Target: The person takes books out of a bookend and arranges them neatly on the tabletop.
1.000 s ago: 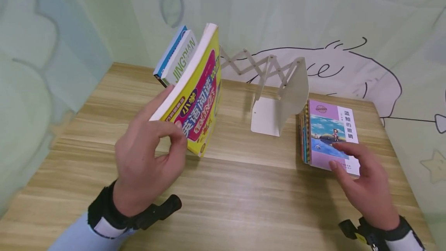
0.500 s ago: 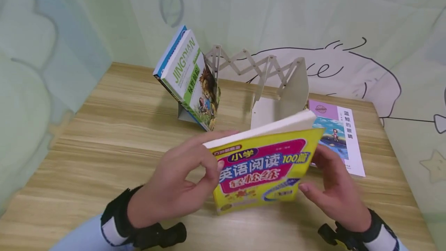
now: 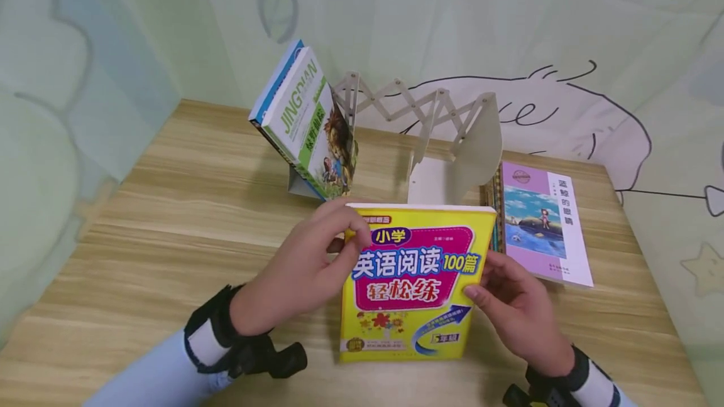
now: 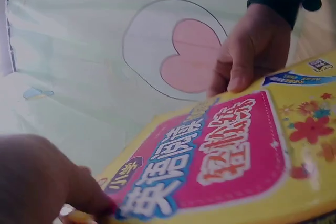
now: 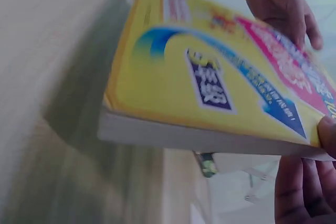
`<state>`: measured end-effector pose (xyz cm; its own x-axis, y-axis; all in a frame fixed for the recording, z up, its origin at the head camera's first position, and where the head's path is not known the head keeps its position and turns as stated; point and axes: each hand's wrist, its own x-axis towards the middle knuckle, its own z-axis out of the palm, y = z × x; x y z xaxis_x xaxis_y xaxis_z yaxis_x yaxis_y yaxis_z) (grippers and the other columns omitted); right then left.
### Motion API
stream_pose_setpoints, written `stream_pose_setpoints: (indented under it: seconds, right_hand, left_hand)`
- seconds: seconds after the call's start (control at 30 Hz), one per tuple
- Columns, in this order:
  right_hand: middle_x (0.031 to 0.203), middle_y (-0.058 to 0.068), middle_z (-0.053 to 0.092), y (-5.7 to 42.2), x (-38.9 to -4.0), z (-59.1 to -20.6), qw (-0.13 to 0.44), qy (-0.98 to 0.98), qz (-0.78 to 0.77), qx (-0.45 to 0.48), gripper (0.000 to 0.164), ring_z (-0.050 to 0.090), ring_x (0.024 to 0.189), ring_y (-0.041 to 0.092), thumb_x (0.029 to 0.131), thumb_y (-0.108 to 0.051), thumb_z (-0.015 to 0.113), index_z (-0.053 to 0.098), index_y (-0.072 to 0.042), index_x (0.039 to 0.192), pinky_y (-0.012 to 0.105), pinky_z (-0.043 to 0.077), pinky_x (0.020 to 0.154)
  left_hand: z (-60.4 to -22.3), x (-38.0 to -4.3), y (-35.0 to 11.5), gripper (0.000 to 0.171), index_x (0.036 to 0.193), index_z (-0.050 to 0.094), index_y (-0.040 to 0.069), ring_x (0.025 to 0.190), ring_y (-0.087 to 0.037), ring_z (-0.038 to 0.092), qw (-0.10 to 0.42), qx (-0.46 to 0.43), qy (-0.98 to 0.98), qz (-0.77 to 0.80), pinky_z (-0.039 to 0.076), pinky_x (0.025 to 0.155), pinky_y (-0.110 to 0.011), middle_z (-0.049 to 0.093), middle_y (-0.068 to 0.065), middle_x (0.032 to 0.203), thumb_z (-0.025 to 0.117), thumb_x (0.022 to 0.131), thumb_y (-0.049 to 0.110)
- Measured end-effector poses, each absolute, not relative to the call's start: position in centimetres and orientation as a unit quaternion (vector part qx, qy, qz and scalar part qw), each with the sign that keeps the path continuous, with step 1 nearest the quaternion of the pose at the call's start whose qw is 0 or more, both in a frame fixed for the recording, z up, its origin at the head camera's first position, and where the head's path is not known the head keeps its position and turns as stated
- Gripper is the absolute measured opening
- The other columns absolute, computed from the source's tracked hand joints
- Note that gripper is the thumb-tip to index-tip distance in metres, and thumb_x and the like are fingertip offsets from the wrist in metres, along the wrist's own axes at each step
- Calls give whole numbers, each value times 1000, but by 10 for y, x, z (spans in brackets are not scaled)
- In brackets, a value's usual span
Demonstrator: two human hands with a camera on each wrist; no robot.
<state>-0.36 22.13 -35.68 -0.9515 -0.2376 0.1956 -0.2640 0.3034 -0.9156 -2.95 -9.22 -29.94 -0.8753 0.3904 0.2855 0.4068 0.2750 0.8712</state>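
A yellow paperback book (image 3: 413,281) with a pink title panel stands almost upright above the near part of the table, its cover facing me. My left hand (image 3: 308,269) pinches its upper left corner. At the book's right edge, my right hand (image 3: 523,316) holds on with the thumb on the cover; the right wrist view shows the fingers (image 5: 302,187) behind the book. Behind it stands a white folding bookend rack (image 3: 477,143) with scissor links. A white-and-green book (image 3: 308,118) and a blue book (image 3: 277,83) lean at the rack's left end.
A stack of books topped by a purple-and-white one (image 3: 532,225) lies right of the rack. The wooden table (image 3: 170,206) meets a printed cloth backdrop (image 3: 396,17) at the back and sides.
The yellow book has come from the leaning books at the left to the front middle and turned to face me. My right hand has left the purple-topped stack and taken the book's right edge.
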Motion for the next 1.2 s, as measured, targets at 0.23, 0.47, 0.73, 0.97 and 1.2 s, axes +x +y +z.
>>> stream_pose_setpoints:
  seconds: [0.23,0.47,0.73,0.97,1.2]
  right_hand:
    - [101,4,70,214,-6,-370,19,-834,539,117,47,64,79,16,87,6,72,61,-6,130,27,60,69]
    - [105,6,69,210,-17,-380,-42,-867,494,56,45,65,84,18,91,-9,72,59,-7,134,25,59,73]
    - [108,8,66,208,-30,-397,-137,-894,425,18,58,63,87,19,94,-19,71,49,-6,145,23,57,75]
    - [108,6,69,209,-35,-402,-152,-908,391,15,64,64,88,17,92,-24,73,46,-9,148,23,57,76]
    - [106,5,69,210,-36,-401,-154,-923,350,36,74,63,83,13,89,-30,77,43,-7,150,23,56,72]
  left_hand:
    - [-303,-43,-93,21,117,60,17,142,-29,40,-30,-202,-873,-443,52,101,-43,32,-5,158,65,96,16]
    - [-301,-48,-97,31,122,62,15,144,-28,36,1,-191,-909,-371,48,105,-52,37,-6,156,68,93,25]
    - [-297,-56,-107,27,119,63,14,136,-27,45,52,-183,-921,-341,45,109,-48,53,-7,139,67,95,27]
    - [-298,-63,-115,28,118,64,9,131,-26,48,94,-175,-921,-335,45,107,-47,56,-9,133,66,95,26]
    - [-298,-70,-123,38,127,60,-1,122,-34,54,183,-184,-924,-279,48,102,-50,58,-19,130,65,94,19]
